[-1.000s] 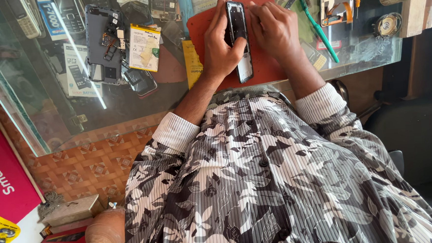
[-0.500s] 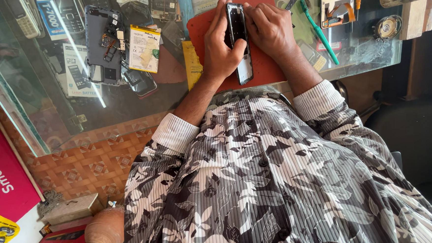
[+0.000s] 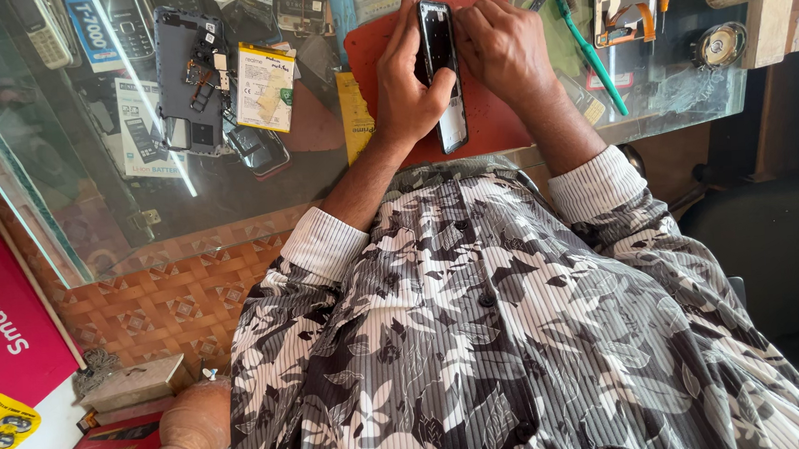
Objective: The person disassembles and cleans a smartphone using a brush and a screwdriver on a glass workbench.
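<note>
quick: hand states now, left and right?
Left hand: closed around the black phone, holding it on edge over the red mat.
Right hand: curled, fingertips on the phone's upper edge; a firm grip cannot be told.

- Your slim black phone [image 3: 440, 67] stands on its long edge above the red mat [image 3: 494, 124], its lower end touching it.
- Its glossy side reflects light near the bottom.

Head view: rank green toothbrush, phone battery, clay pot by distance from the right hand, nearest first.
1. Green toothbrush: just beside the right hand, on the glass counter.
2. Phone battery: across the counter, beyond the left hand.
3. Clay pot: on the floor, bottom left.
</note>
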